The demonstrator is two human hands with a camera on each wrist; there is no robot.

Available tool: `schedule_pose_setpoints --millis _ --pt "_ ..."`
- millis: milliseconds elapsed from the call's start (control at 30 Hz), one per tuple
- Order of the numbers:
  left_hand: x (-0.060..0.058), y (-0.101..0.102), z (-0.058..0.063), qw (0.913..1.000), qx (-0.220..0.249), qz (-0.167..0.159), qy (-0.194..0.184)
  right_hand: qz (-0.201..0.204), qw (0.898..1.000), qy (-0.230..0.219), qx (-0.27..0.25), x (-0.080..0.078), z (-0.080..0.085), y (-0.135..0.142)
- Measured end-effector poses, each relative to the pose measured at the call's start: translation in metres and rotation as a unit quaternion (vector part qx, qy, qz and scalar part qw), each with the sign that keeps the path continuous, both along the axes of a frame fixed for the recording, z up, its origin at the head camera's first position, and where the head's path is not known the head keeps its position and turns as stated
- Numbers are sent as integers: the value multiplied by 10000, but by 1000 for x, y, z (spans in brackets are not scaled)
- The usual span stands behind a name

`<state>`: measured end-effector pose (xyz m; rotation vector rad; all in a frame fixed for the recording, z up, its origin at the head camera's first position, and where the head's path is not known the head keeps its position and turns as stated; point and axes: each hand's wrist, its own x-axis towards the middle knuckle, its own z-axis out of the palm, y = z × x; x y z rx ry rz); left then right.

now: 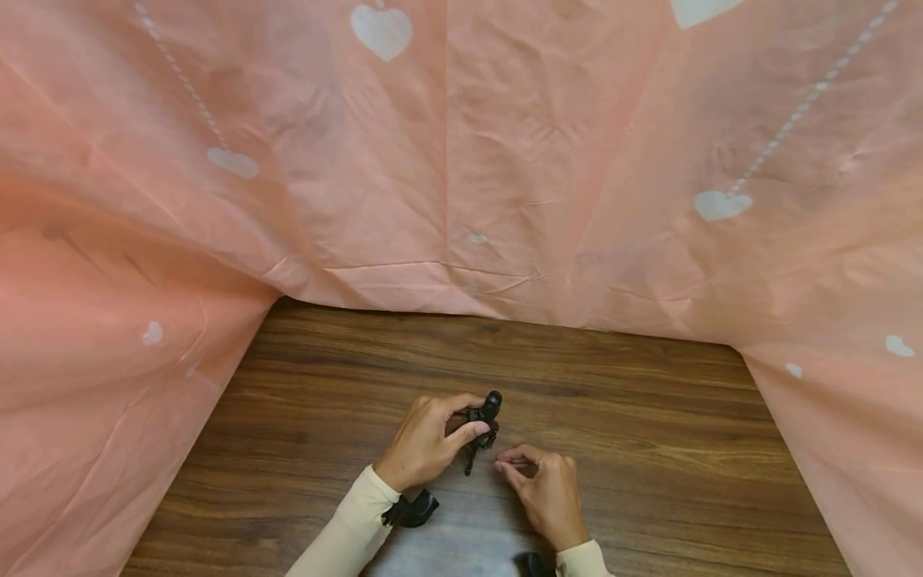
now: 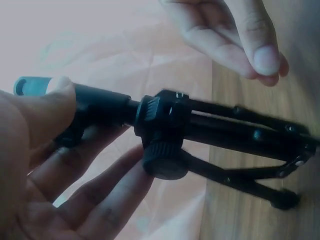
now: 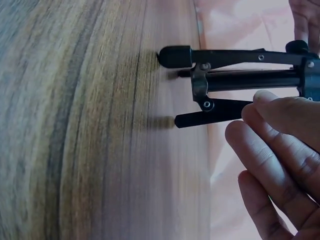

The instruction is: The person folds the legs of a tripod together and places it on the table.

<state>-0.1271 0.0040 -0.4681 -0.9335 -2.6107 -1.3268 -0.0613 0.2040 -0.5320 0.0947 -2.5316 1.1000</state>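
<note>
My left hand (image 1: 420,445) grips a small black mini tripod (image 1: 492,405) by its upper end, thumb on one side and fingers on the other. In the left wrist view, a round knob (image 2: 165,161) sits beside the fingertips, and the thin hinged legs (image 2: 250,182) point away from the palm. My right hand (image 1: 554,493) hovers beside the leg end, apart from the tripod in the head view. Its thumb and fingertips meet; whether anything tiny lies between them is hidden. The right wrist view shows a thick rounded foot (image 3: 175,57) on one leg.
A brown wood-grain table (image 1: 649,417) lies under both hands. Pink cloth (image 1: 548,200) with white hearts hangs behind it and along both sides. A black wrist device (image 1: 413,510) sits at the left cuff, and another black device (image 1: 534,564) at the right.
</note>
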Motion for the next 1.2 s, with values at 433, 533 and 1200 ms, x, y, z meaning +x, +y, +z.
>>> schedule_pose_setpoints --millis 433,533,1200 --pt "-7 -3 -2 9993 110 -362 38 7 9999 -87 -67 2 3 0" --pt "-10 -4 -4 9986 173 -505 11 20 10000 -50 -47 3 4 0" --pt "15 15 2 9753 100 1378 1725 11 9999 107 11 6 5 2"
